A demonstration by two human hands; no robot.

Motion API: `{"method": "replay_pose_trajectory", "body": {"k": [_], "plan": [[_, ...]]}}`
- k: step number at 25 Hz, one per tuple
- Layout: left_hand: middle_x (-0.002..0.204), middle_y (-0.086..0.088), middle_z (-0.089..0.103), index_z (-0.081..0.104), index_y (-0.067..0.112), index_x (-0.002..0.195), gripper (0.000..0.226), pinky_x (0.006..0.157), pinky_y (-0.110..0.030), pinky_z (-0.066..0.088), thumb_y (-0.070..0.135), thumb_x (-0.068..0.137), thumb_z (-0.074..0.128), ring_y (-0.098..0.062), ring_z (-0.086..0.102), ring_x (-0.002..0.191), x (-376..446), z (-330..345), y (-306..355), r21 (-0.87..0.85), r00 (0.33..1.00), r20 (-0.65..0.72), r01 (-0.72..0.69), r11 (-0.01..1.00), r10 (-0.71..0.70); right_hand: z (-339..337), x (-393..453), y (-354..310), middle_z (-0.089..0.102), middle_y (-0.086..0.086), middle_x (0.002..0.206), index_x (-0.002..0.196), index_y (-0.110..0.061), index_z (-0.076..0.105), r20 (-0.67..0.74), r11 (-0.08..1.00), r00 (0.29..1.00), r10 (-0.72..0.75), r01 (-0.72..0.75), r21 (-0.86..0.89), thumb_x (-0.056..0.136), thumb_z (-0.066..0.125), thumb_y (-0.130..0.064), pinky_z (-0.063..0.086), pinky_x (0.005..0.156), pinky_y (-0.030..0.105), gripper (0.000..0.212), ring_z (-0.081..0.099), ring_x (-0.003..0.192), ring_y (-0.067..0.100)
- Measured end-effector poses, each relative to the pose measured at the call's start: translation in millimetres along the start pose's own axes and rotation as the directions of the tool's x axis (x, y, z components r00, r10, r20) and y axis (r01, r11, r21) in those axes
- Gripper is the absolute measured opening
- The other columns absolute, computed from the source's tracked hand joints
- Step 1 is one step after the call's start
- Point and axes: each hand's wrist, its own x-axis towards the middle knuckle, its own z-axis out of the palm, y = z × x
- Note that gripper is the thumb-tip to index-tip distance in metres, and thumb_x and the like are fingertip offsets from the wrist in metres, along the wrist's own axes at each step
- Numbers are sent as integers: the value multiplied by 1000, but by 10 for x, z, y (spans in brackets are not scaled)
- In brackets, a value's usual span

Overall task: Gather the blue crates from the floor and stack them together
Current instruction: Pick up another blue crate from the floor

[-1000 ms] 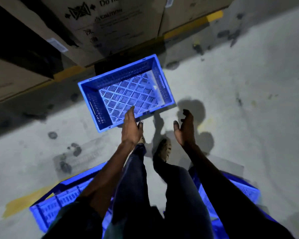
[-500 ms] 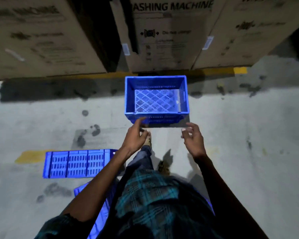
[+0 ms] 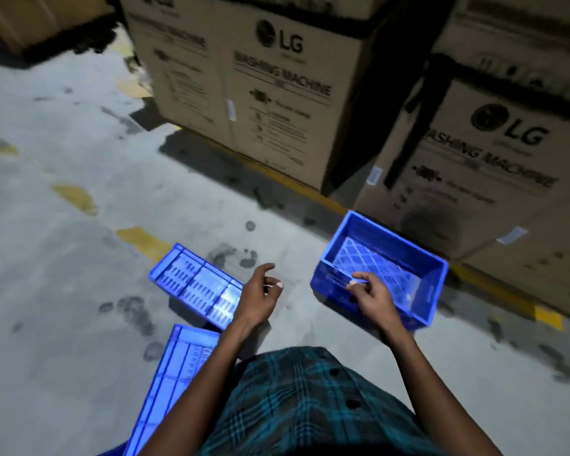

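Nearest us, a blue crate (image 3: 171, 383) lies at lower left, partly cut off by our left arm. Our left hand (image 3: 257, 299) hovers over bare floor (image 3: 63, 307), fingers loosely curled, gripping nothing. Just beyond it an overturned blue crate (image 3: 194, 287) rests bottom-up. Our right hand (image 3: 372, 297) reaches the near rim of the upright blue crate (image 3: 418, 274); a firm grip we cannot tell. Behind stand washing machine cartons (image 3: 277, 93).
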Motion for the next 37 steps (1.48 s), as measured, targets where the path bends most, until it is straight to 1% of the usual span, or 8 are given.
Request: {"method": "replay_pose_trajectory", "body": {"k": [3,7,12,17,25,31,34,37], "plan": [[100,0,66,52,20,131,38,75,-24,49,15,94,61,-12,63,87,-6,-479,-149,-24,993,-113,30,999,-32,502,168,-298,70,15,95,107,-23,60,99,998,994,-36,42,-57,95,60,-16,47,63,30,14,60,70,21],[104,-10,67,54,14,129,37,77,-33,53,16,93,61,-19,63,87,-45,-900,-475,-95,952,-242,167,981,-185,1082,310,-488,65,9,91,101,-33,60,289,982,956,-57,106,-157,87,63,-27,47,65,33,16,63,70,22],[96,-4,64,54,16,129,34,67,-27,50,14,95,57,-20,62,82,45,-1065,-748,-188,869,-309,342,921,-386,1579,671,-647,66,6,91,109,-28,57,458,942,889,23,134,-307,92,60,-21,46,63,29,19,65,70,18],[77,3,58,54,12,131,37,66,-25,42,16,95,57,-18,58,74,412,-927,-1075,-95,800,-292,521,848,-524,2030,1361,-580,66,8,90,109,-27,58,560,895,812,166,114,-430,91,58,-22,47,62,28,19,63,70,20],[66,5,58,61,9,120,29,62,-25,42,12,92,60,-8,54,60,1573,-536,-2174,-220,618,-355,674,705,-702,2804,2485,566,66,5,90,115,-16,61,540,819,785,303,76,-569,91,59,-21,42,69,25,25,60,80,23],[74,1,59,60,7,118,35,70,-27,51,22,88,63,-23,59,71,2250,-124,-3682,-169,603,-347,713,680,-719,3639,3062,1929,61,14,123,134,-5,52,563,809,750,348,64,-585,88,72,-30,39,79,24,56,53,95,18],[104,-12,62,59,4,122,33,65,-19,32,12,90,65,-24,56,85,2417,-21,-4124,-92,618,-374,717,691,-692,3994,3200,2286,65,11,123,131,-8,56,611,810,715,339,108,-576,84,76,-36,45,87,31,58,61,104,23],[105,-19,63,58,3,121,36,70,-24,31,9,88,67,-33,60,96,2468,146,-4498,-57,630,-416,702,710,-656,4218,3283,2549,71,12,110,118,-9,63,681,796,656,326,198,-572,72,72,-55,45,80,32,66,65,106,28]]}}
